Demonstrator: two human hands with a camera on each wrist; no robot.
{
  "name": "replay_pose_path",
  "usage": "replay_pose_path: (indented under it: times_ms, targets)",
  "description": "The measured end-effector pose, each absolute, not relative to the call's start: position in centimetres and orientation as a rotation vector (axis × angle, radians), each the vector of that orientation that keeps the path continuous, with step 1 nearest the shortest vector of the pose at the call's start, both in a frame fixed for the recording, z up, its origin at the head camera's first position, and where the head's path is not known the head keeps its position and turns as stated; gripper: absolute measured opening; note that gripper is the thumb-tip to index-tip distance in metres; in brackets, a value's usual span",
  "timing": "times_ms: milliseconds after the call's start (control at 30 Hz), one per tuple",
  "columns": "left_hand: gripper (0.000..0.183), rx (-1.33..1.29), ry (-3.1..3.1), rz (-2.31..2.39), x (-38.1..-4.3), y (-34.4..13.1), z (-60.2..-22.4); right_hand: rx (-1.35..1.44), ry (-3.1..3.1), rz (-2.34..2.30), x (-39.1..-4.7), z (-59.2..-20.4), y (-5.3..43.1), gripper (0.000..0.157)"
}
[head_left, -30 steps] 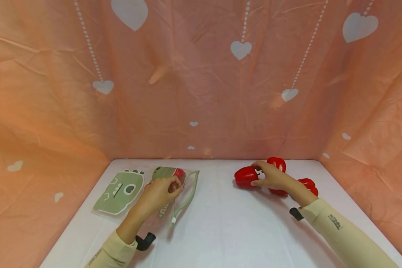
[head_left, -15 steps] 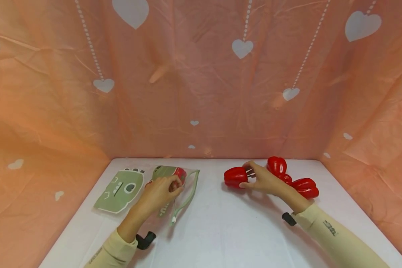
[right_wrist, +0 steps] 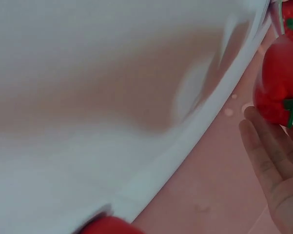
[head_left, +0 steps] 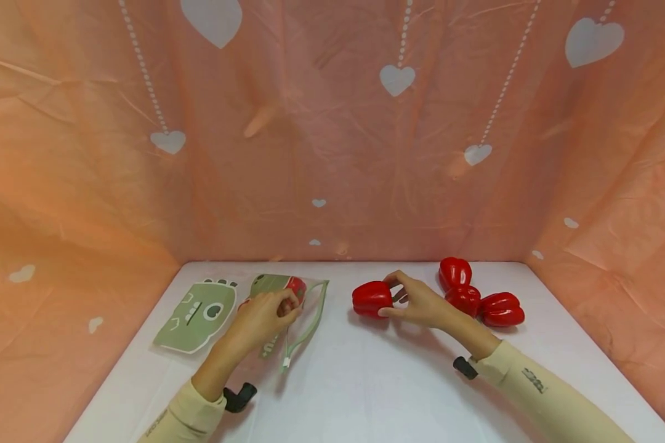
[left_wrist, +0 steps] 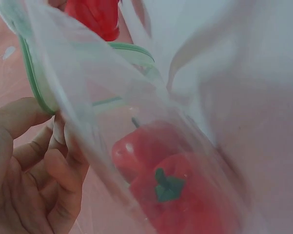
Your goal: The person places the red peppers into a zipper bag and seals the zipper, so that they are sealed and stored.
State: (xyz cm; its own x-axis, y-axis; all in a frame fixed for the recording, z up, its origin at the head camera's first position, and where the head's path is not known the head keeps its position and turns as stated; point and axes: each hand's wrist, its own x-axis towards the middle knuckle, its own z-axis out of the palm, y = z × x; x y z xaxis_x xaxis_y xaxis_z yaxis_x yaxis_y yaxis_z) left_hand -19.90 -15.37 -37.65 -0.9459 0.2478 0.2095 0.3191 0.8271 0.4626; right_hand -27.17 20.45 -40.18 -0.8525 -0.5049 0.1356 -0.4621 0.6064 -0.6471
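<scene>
In the head view my left hand (head_left: 266,317) pinches the edge of a clear zip bag (head_left: 310,329) with a pale green zip strip. The left wrist view shows the bag's mouth spread apart and red bell peppers (left_wrist: 151,146) with green stems inside it. My right hand (head_left: 418,304) grips another red bell pepper (head_left: 371,299) by its stem end, thumb on the near side and fingers on the far side. This held pepper is right of the bag's mouth, with a gap of white table between. The right wrist view shows its green stem and glossy side (right_wrist: 280,73).
Several loose red bell peppers (head_left: 462,300) lie in a cluster at the right of the white table (head_left: 366,381). Clear plastic with a green one-eyed cartoon face (head_left: 199,317) lies at the left. Peach curtains (head_left: 332,154) with white hearts enclose the back and sides.
My right hand has carried the bell pepper left, away from the loose peppers and toward the bag. The left hand stays in place on the bag's edge.
</scene>
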Motion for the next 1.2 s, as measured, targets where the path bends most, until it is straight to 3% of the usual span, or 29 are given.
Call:
replay_pose_path:
  times_ms: [600, 1200]
  targets:
    - [0.008, -0.458, -2.837, -0.753, -20.1, -15.3, -37.8, -0.947, 2.648, -1.301, -25.7, -41.0, 16.1, 0.061]
    - [0.008, -0.443, -2.863, -0.795, -19.7, -15.0, -37.4, -0.781, 2.563, -1.402, -23.6, -41.9, 11.1, 0.061]
